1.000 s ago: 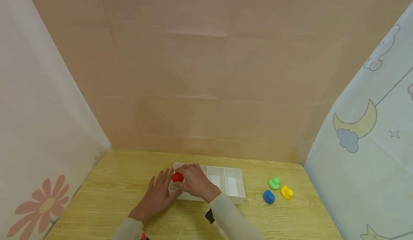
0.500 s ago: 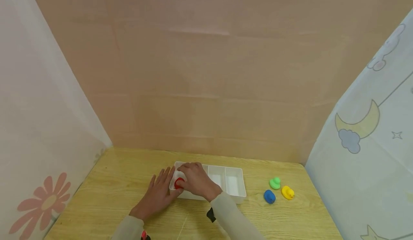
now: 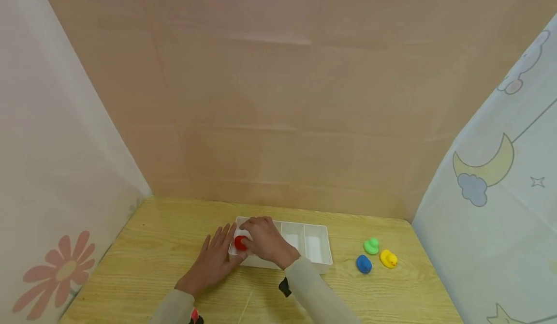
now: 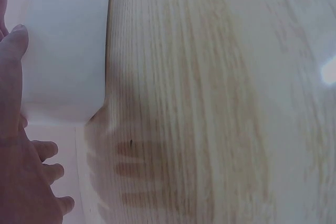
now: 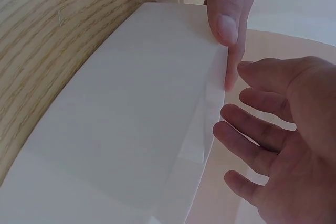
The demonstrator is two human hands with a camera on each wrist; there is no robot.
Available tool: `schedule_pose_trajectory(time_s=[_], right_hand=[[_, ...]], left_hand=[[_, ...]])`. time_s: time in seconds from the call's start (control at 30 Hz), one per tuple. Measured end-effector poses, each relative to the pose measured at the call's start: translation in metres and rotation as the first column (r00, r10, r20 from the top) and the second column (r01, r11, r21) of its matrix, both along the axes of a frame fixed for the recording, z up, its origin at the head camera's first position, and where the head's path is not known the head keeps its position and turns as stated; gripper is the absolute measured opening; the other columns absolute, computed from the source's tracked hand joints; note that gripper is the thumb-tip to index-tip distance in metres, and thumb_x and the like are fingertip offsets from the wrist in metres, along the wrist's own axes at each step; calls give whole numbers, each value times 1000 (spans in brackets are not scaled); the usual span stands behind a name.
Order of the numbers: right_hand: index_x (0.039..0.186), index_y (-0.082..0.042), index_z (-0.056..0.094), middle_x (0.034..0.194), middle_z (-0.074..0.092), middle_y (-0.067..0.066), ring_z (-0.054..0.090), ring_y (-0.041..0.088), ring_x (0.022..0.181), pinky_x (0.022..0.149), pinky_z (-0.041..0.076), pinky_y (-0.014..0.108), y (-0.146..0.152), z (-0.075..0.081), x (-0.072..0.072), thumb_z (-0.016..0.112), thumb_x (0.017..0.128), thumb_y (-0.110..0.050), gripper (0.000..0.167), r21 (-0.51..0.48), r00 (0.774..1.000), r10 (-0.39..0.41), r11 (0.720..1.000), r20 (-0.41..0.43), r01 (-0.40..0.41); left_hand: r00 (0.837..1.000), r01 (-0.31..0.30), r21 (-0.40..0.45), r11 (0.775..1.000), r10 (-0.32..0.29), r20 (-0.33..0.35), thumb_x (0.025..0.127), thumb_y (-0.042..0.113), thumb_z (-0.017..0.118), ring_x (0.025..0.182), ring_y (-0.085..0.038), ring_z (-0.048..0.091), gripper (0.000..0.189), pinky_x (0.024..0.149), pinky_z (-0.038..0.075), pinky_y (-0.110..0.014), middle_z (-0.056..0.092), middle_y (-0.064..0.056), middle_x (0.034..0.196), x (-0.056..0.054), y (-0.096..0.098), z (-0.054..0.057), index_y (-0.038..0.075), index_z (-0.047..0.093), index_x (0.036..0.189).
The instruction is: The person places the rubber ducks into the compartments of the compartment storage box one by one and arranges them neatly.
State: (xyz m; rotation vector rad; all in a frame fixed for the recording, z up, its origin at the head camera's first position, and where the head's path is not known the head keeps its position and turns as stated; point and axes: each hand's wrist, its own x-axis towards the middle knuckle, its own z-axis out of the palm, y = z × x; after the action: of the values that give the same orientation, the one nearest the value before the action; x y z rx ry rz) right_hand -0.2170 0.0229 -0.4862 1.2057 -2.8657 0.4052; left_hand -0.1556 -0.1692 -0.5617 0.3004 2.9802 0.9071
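Note:
A white divided tray [image 3: 285, 264] lies near the back of the table. My left hand [image 3: 213, 263] rests against its left end, fingers straight, with the thumb along the front; the left wrist view also shows this hand [image 4: 23, 166] by the tray wall [image 4: 65, 56]. Inside the leftmost compartment is a small rounded red thing [image 3: 240, 243], its exact kind unclear. Over that compartment my right hand [image 3: 267, 242] has its thumb beside the red thing. The right wrist view shows this hand [image 5: 294, 135] with loosely bent fingers, parted from the thumb, and nothing between them.
To the right of the tray, a green toy duck [image 3: 371, 246], a blue toy duck [image 3: 363, 264] and a yellow toy duck [image 3: 388, 258] sit on the wooden table [image 3: 330, 295]. A brown sheet [image 3: 278, 96] hangs behind, with patterned cloths at both sides.
The red thing, earlier between the right thumb and fingers, went down into the leftmost compartment and now shows left of the thumb. The right hand has loosened from it; the left hand stays at the tray.

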Motion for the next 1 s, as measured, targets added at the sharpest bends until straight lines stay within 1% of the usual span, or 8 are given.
schedule_pose_trajectory(time_s=[0.13,0.27,0.37,0.5,0.67,0.77,0.83,1.0], right_hand=[[131,-12,76,133,76,-1,68,20,130,118,48,49,-1,0,0,73,102,-24,31,-1,1000,9,1000,-12,-9],[124,-14,79,127,79,-3,72,18,124,116,49,50,-4,-4,-2,74,100,-17,24,4,999,26,1000,-32,-25],[121,-17,81,124,80,-4,73,16,121,117,49,50,-7,-5,-1,73,100,-16,22,36,999,24,999,-46,-22],[119,-21,81,123,79,-5,71,15,119,119,47,52,-11,-4,1,72,101,-18,20,98,998,13,995,-60,-7],[112,-25,82,112,79,-8,71,12,111,119,47,53,-13,-6,1,73,100,-17,17,151,996,21,988,-86,-8],[108,-25,83,104,78,-9,71,11,105,118,48,53,-13,-9,1,76,97,-16,15,167,994,29,986,-106,-11],[107,-25,83,102,77,-8,71,11,104,117,48,52,-13,-11,1,80,95,-18,15,178,992,33,984,-121,-11],[108,-25,83,106,75,-7,70,14,107,117,49,50,-16,-15,0,89,89,-27,20,207,991,22,978,-134,6]], left_hand=[[1000,0,1,1000,0,4,105,68,50,167,-47,15,93,129,9,-77,22,-19,178,0,0,-1,18,12,173],[1000,-1,4,1000,1,8,105,68,50,166,-47,15,93,129,9,-78,22,-19,178,0,0,-1,17,13,173],[1000,-4,1,1000,4,4,104,69,49,167,-46,16,94,129,9,-77,22,-19,178,1,0,-1,17,13,173],[1000,-7,-2,1000,7,-5,103,71,49,167,-45,16,95,130,10,-76,23,-18,178,0,1,-1,17,14,173],[1000,-11,-8,1000,11,5,103,70,51,167,-45,16,95,130,10,-76,23,-18,178,-2,1,-1,17,13,173],[1000,-11,-8,1000,11,12,103,70,52,167,-45,16,96,130,11,-76,23,-18,178,-2,2,-2,18,12,173],[1000,-11,-13,1000,11,11,103,70,51,167,-45,17,96,129,11,-76,23,-18,178,-3,2,-1,18,12,173],[1000,-13,-19,1000,14,17,103,70,51,167,-44,17,96,130,12,-76,23,-17,178,-2,2,-1,18,11,173]])
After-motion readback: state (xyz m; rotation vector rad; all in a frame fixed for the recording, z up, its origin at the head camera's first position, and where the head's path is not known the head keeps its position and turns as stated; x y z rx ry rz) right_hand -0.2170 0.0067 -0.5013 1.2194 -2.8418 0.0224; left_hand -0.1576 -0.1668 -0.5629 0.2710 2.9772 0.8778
